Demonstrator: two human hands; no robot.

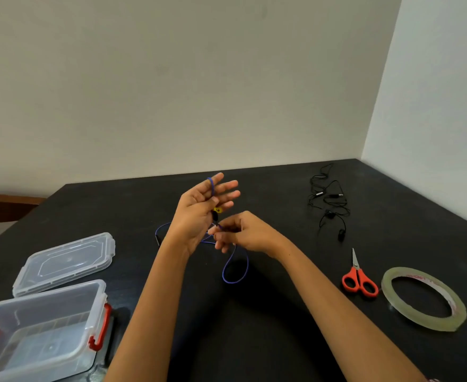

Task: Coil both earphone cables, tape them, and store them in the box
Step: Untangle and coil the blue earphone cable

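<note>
We see the left hand raised palm-up over the table, fingers straight, with 1 turn of the blue earphone cable looped over them. The thumb seems to pin the yellow-and-black earbud end against the palm. The right hand sits just beside and below it, fingertips pinching the same cable. The 2 hands are close together, nearly touching.

Key relation: the loose slack hangs down from the right hand toward us in 1 long loop, its long axis running near to far, with more trailing left behind the left wrist. We judge the right hand is nearer the slack and is the one to carry the next turn up and over the left fingers.

The black earphones lie uncoiled far right, well apart. The scissors and tape lie near the right forearm. The box sits open near left, its lid just beyond.
</note>
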